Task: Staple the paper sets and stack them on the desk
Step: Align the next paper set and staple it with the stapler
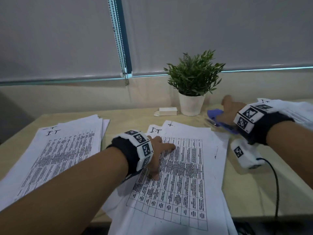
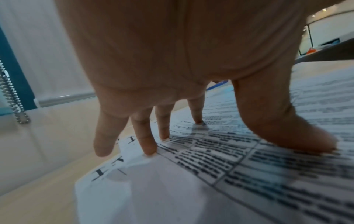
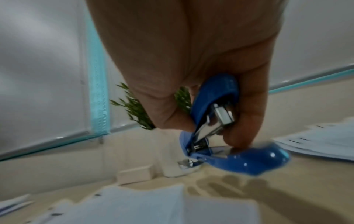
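Observation:
A paper set printed with a table (image 1: 183,168) lies in front of me on the desk. My left hand (image 1: 159,153) presses down on it with spread, straight fingers (image 2: 147,145). My right hand (image 1: 232,107) grips a blue stapler (image 1: 218,118) above the desk, just past the set's far right corner. In the right wrist view the blue stapler (image 3: 226,136) hangs open at its hinge, thumb and fingers curled round it. Another paper stack (image 1: 64,150) lies at the left, and a third paper stack (image 1: 291,111) at the far right.
A potted green plant (image 1: 193,85) stands at the back of the desk beside a small white box (image 1: 167,111). Closed blinds with a bead chain (image 1: 118,41) fill the wall behind. A black cable (image 1: 276,187) runs off the desk's front edge at right.

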Motion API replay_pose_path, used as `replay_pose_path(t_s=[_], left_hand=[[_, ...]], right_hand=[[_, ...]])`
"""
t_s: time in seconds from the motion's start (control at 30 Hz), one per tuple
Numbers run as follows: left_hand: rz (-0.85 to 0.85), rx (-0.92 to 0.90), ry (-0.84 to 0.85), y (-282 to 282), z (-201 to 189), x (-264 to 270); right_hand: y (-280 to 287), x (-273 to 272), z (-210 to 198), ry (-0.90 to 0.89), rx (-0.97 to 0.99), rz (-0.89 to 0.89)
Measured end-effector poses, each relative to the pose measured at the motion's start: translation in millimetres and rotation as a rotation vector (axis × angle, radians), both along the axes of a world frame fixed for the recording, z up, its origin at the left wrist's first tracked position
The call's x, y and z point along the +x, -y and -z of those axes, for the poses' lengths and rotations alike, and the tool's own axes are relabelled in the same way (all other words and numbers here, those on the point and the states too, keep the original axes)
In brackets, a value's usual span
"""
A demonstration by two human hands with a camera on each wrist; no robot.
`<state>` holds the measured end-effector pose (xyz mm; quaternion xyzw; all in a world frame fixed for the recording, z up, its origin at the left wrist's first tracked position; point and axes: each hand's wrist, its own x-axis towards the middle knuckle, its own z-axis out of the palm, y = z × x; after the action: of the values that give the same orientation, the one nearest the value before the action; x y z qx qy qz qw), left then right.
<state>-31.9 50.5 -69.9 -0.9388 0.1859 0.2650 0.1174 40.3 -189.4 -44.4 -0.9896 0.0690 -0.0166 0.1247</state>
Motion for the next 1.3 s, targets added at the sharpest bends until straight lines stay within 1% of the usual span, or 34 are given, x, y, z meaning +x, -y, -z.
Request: replay_pose_path(t_s=[0.07,0.13,0.2,0.27,0.33,0.47,0.57,0.67,0.83,0.97,1.07,1.1,1.17,1.23,1.3], left_hand=[[-0.008,0.003,-0.010,2,-2,3],[-0.014,-0.043,-0.031,2,-3,5],[-0.030,-0.115,-0.054,1,-4,5],[-0.034,-0.133,-0.057,0,-4,6],[-0.030,-0.123,-0.054,0,-4,6],[-0.048,-0.072,-0.048,-2,-3,6],[-0.055,-0.042,-0.053,-1,-2,5],[-0.043,-0.058,-0.058,-2,-2,3],[-0.026,-0.053,-0.064,-1,-3,1],[-0.029,-0.056,-0.074,0,-5,0],[-0.031,-0.044,-0.077,1,-4,0],[-0.030,-0.031,-0.068,2,-3,-1],[-0.033,-0.011,-0.048,4,-3,-1],[-0.036,0.001,-0.044,5,-3,-1],[-0.037,0.003,-0.051,5,-3,0]], right_hand=[[-17,-12,-13,-0.044,0.051,-0.087],[-38,-25,-17,-0.181,0.211,-0.182],[-59,-34,-13,-0.289,0.284,-0.247],[-74,-36,-4,-0.350,0.234,-0.289],[-85,-36,4,-0.364,0.131,-0.350],[-94,-34,9,-0.435,0.152,-0.367],[-97,-30,9,-0.393,0.041,-0.423],[-100,-29,8,-0.340,-0.100,-0.487],[-107,-29,8,-0.330,-0.206,-0.508],[-114,-21,9,-0.337,-0.242,-0.532],[-118,-16,19,-0.261,-0.270,-0.558],[-120,-12,22,-0.227,-0.260,-0.524],[-125,-11,23,-0.192,-0.247,-0.518],[-129,-7,24,-0.207,-0.231,-0.542],[-133,0,27,-0.182,-0.219,-0.541]])
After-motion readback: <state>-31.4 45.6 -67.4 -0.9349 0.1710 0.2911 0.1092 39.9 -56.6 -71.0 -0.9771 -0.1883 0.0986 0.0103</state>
